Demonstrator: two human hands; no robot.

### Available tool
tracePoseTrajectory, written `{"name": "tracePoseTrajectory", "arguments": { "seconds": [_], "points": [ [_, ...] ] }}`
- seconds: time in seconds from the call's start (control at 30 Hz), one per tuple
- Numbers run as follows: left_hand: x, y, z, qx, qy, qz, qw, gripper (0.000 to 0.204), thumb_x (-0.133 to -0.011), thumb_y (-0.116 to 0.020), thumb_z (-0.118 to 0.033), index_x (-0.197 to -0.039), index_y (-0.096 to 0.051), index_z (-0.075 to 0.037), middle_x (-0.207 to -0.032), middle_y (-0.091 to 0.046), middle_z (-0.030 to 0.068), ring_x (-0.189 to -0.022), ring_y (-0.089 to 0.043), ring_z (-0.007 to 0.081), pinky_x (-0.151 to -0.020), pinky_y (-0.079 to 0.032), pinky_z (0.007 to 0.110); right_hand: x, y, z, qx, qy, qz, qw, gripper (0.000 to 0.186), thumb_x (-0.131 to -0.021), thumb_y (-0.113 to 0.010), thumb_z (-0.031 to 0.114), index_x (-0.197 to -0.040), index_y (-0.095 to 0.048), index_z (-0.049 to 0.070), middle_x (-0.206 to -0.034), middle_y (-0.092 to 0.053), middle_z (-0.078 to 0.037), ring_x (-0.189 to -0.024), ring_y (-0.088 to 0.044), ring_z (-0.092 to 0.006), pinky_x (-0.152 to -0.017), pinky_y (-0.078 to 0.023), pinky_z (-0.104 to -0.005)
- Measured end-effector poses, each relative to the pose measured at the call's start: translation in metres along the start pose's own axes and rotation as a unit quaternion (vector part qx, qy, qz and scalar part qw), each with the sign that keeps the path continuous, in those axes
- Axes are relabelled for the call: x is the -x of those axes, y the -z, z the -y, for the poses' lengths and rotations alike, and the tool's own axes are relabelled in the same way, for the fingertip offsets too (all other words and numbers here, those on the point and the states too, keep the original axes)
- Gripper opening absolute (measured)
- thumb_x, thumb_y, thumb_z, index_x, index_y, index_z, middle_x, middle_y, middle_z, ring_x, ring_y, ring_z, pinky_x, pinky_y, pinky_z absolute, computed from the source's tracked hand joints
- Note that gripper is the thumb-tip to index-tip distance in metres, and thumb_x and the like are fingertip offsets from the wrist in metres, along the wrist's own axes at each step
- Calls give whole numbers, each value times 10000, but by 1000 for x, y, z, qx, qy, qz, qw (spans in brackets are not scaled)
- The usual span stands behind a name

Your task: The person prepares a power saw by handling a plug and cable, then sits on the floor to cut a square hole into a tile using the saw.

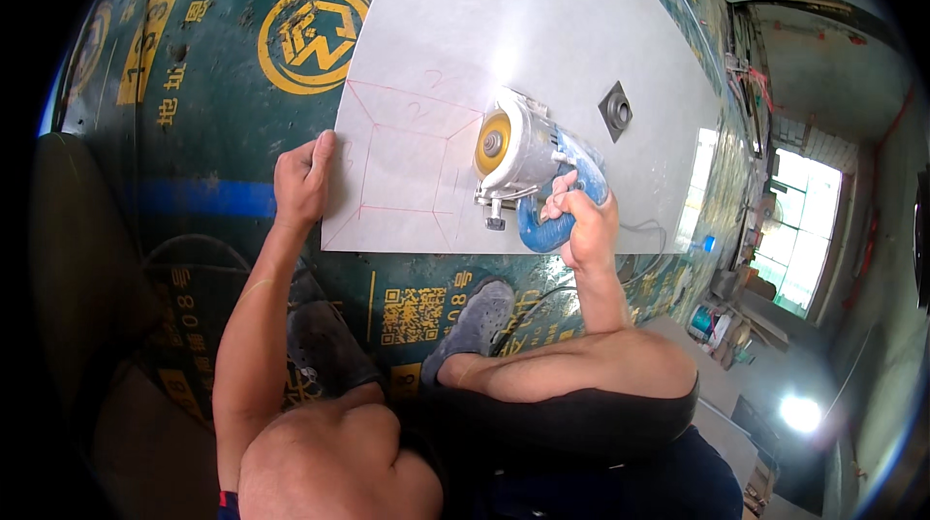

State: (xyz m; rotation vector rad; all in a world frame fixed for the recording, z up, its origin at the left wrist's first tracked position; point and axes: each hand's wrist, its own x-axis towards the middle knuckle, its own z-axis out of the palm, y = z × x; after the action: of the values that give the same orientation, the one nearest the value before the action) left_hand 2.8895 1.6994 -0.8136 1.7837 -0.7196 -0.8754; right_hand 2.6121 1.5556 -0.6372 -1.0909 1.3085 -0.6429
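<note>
A large pale grey tile (436, 16) lies before me, marked with red lines forming boxes on its lower left. My left hand (302, 181) is closed on the tile's left edge, thumb along it. My right hand (586, 224) grips the blue looped handle (542, 229) of a handheld cutter (523, 142), which rests on or just over the tile beside the red lines. Its yellow disc blade (489, 142) faces left; whether it spins I cannot tell. A small dark square fitting (617, 111) with a round centre sits on the tile, right of the cutter.
Green protective floor covering (203, 55) with yellow printing surrounds the tile. My sandalled feet (465, 321) and bent legs are below it. Cables (203, 239) run along the floor. At the right are assorted tools and containers (717, 331), a lit lamp (800, 413) and a bright window opening (790, 224).
</note>
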Motion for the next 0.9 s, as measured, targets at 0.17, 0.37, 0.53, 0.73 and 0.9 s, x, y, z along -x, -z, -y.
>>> {"name": "tracePoseTrajectory", "arguments": {
  "seconds": [0.17,0.37,0.53,0.73,0.9],
  "points": [
    [0,2,-4,-10,12,2,1000,532,-984,-489,-430,-731,-554,34,-622,-427,208,-566,-357,326,-557,-368,401,2,0,1,-3,-16,-7,1000,202,-733,-492,-58,-918,-519,19,-798,-529,-82,-626,-523,-158,-602,-485,-336],
    [0,4,-6,-14,10,7,1000,544,-976,-483,-453,-753,-589,32,-628,-485,208,-568,-432,342,-576,-391,406,4,1,1,-10,-28,-4,1000,216,-736,-496,-57,-933,-517,28,-795,-527,-74,-626,-521,-156,-611,-483,-332],
    [0,5,-8,-24,19,2,1000,556,-972,-484,-466,-762,-605,34,-638,-510,213,-577,-478,347,-586,-403,408,6,2,2,-14,-40,-8,999,201,-740,-501,-59,-919,-524,29,-797,-530,-70,-625,-522,-156,-609,-481,-332],
    [0,6,-10,-4,46,17,999,567,-969,-488,-479,-766,-614,34,-636,-518,212,-577,-484,332,-590,-412,402,9,0,2,-24,-32,-21,999,165,-739,-518,-58,-886,-526,17,-778,-545,-84,-593,-534,-167,-561,-482,-328],
    [-1,9,-5,1,25,33,999,577,-952,-508,-504,-766,-617,31,-627,-516,186,-574,-465,302,-588,-412,390,11,0,1,-27,-35,-18,999,172,-738,-514,-64,-889,-527,17,-777,-544,-83,-584,-529,-165,-555,-481,-323]
  ]
}}
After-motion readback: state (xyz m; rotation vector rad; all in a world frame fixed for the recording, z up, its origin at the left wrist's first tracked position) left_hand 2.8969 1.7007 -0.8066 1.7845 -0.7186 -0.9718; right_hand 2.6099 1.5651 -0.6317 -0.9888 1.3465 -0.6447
